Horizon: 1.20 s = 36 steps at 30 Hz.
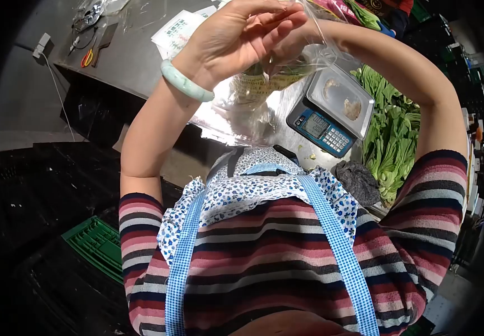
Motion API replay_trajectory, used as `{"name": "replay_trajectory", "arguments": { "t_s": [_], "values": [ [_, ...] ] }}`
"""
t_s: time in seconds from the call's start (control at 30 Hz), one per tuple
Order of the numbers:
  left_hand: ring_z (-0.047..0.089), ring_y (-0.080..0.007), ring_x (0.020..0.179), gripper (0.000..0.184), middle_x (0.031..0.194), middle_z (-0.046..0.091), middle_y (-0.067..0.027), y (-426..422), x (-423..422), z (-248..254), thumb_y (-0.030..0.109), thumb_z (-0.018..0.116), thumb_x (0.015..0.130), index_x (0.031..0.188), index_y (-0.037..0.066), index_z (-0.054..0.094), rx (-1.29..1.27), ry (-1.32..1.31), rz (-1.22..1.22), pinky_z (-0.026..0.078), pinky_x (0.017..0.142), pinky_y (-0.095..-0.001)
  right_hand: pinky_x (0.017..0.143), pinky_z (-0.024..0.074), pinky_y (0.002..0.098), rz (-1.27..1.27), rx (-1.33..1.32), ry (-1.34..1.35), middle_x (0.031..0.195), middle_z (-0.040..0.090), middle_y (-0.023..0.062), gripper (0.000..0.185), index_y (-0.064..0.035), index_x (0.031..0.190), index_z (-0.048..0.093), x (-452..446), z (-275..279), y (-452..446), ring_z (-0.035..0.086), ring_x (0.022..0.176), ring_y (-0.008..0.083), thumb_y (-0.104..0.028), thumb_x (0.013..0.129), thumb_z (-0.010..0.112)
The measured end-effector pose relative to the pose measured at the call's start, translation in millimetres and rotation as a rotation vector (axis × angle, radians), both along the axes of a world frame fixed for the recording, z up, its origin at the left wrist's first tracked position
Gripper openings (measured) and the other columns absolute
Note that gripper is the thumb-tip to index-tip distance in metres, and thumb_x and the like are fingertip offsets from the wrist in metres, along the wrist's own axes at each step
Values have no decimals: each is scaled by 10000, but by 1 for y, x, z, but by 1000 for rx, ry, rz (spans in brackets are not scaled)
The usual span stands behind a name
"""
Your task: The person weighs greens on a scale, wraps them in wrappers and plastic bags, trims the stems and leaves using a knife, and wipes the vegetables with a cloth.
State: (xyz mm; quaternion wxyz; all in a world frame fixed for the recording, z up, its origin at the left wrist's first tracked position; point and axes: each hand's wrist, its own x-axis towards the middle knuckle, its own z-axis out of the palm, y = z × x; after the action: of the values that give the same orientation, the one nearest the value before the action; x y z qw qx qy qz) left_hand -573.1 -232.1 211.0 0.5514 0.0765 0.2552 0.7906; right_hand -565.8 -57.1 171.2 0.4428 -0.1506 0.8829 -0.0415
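Observation:
A clear plastic bag (256, 88) with yellow printing and green leaves inside hangs over the metal table, below my hands. My left hand (247, 36), with a pale green bangle at the wrist, is at the bag's upper part. Its fingers are curled in around the thin film. Partly hidden behind it, my right hand (289, 45) grips the gathered plastic from the other side. To the right of the bag sits a digital scale (331, 109) with a lit display and small wet-looking patches on its pan.
Leafy green vegetables (390, 131) are heaped right of the scale, with a dark grey cloth (357, 182) in front. Printed papers (177, 33) and yellow-red scissors (88, 57) lie on the metal table (135, 50). A green crate (96, 243) is low on the left.

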Motion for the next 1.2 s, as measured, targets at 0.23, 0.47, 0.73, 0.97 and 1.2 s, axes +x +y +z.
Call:
{"name": "replay_trajectory", "arguments": {
  "t_s": [0.23,0.47,0.73,0.97,1.2],
  "values": [
    [640,-151,811,153,920,650,-140,11,-5,-4,26,623,869,988,-69,610,67,-8,-44,555,697,-216,628,485,360,-171,-328,277,762,647,81,153,-40,805,676,29,9,-3,611,731,217,-149,709,722],
    [635,-153,841,153,932,650,-127,15,-4,-1,22,635,858,987,-59,617,43,-31,-37,547,737,-224,606,500,382,230,-622,498,719,644,83,124,-68,730,677,23,-32,30,630,701,278,-161,653,707],
    [645,-161,774,143,885,655,-130,17,-41,-3,30,560,886,980,-73,590,152,48,-73,560,698,-225,665,459,351,181,-203,653,760,616,119,142,-2,900,632,21,125,36,564,701,204,-69,775,628],
    [658,-227,907,291,983,639,-194,-2,-69,-22,49,525,900,1139,-118,519,174,134,-202,572,770,-249,529,422,410,197,105,2119,819,578,173,372,-44,1096,402,139,298,166,506,556,283,-292,895,593],
    [520,-96,551,393,677,535,-31,-42,-27,-7,72,588,830,1173,-99,500,12,487,-239,455,517,-207,630,531,266,388,552,1685,801,623,-10,363,-202,1088,651,258,76,229,598,725,123,-38,764,654]
  ]
}}
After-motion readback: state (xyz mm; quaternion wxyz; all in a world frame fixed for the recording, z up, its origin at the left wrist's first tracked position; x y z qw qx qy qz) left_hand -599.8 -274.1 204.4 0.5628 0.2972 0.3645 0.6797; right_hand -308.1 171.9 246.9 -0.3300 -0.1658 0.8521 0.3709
